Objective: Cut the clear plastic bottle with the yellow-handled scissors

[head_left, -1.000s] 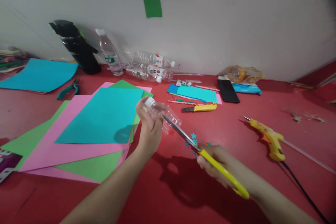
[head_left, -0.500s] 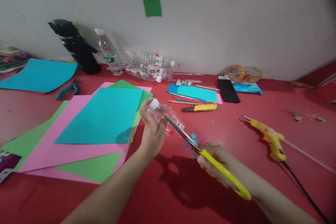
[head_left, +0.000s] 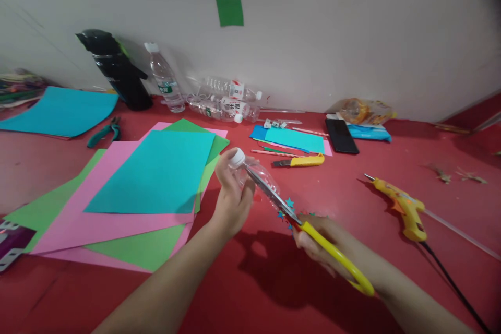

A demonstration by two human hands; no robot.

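Note:
My left hand (head_left: 234,198) is closed around a clear plastic bottle piece (head_left: 263,173) that has a white cap (head_left: 237,157) at its upper left end. Yellow-handled scissors (head_left: 332,250) are in my right hand (head_left: 321,242), fingers wrapped round the handles. Their metal blades slant up and left across the bottle piece, tips close under the cap. Whether plastic lies between the blades I cannot tell. Small blue star cutouts (head_left: 289,202) lie on the red table beside my right hand, which partly hides others.
Coloured paper sheets (head_left: 156,172) spread at left, with pliers (head_left: 104,134) behind. Bottles (head_left: 219,104) and a black flask (head_left: 117,70) line the wall. A yellow utility knife (head_left: 305,160), phone (head_left: 341,135) and paper strips (head_left: 293,139) lie ahead. A corded glue gun (head_left: 399,206) rests at right.
My left hand has turned the bottle piece slightly, and its cap has moved a little right, closer to the blades. The scissors stay almost in place.

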